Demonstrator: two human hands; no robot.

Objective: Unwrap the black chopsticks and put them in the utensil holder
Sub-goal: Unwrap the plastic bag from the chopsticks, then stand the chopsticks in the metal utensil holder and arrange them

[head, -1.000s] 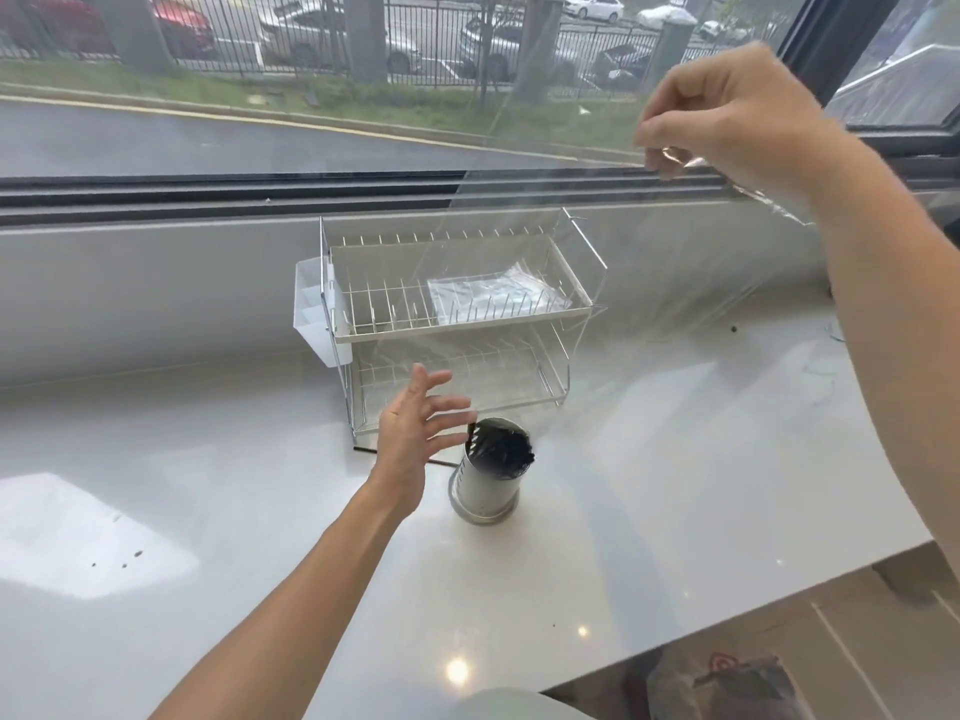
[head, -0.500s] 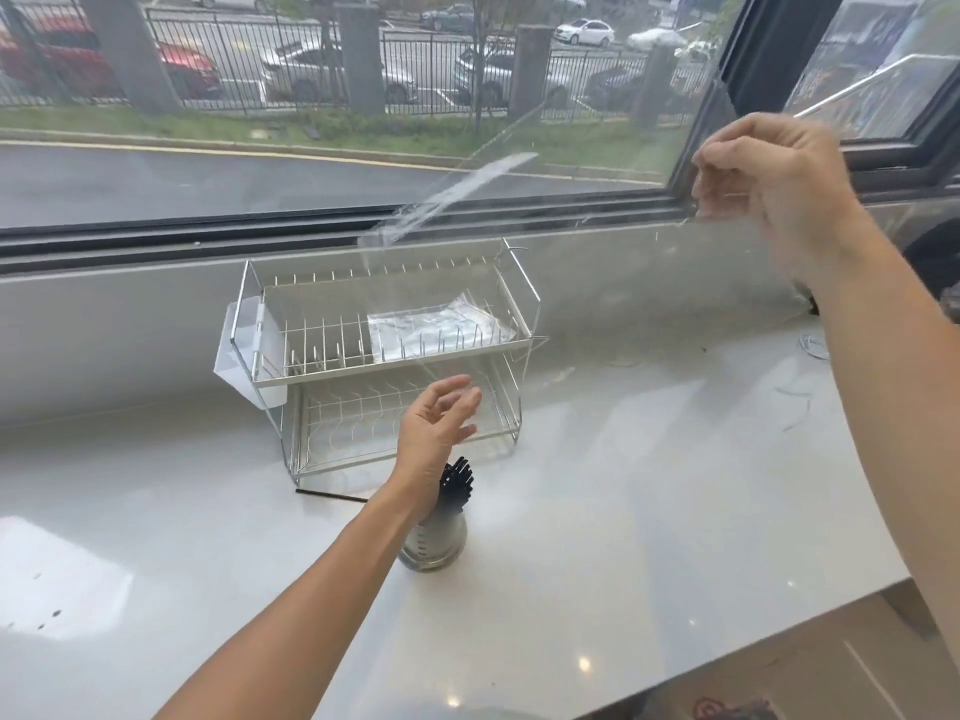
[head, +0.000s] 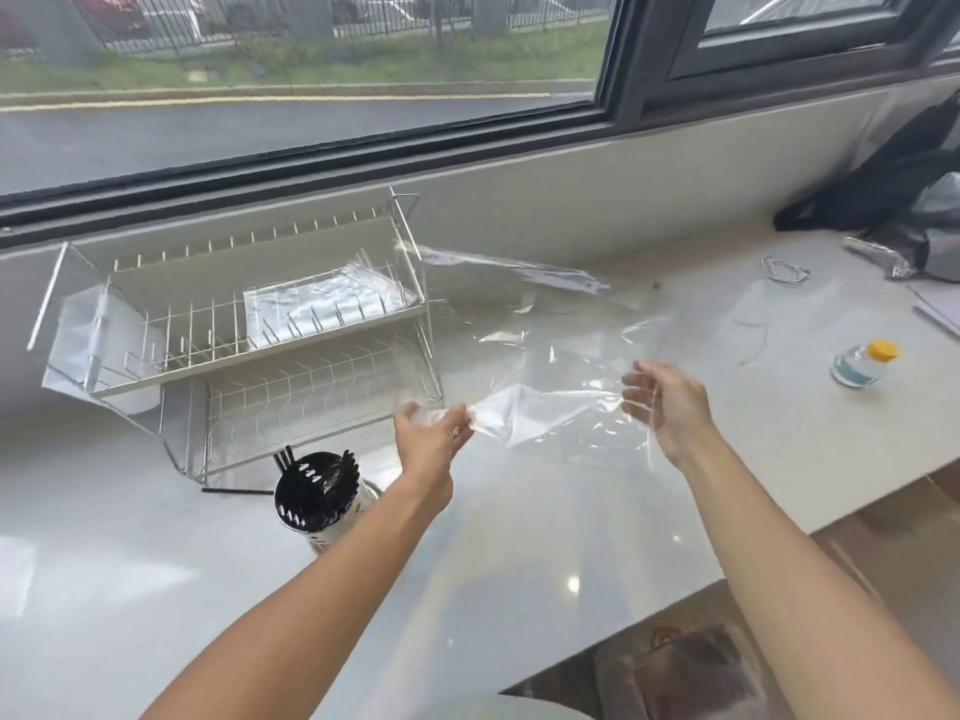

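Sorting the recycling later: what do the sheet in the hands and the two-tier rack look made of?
Sheet: thin clear plastic film, glossy; it crinkles and the counter shows through. Rack: likely steel wire, shiny silver finish, with pale trays, perhaps plastic.

No readable text, label, brand, number or sign showing anywhere. Small bottle (head: 862,363) with yellow cap, standing on counter (head: 519,537) well right of right hand (head: 667,405), is wearing blue-green band, print too small to read. Holder (head: 317,498) just left of left hand (head: 431,433) is showing faint marks on lower wall, too blurred to read. Clear wrap (head: 545,376) stretching between both hands is carrying no legible print.
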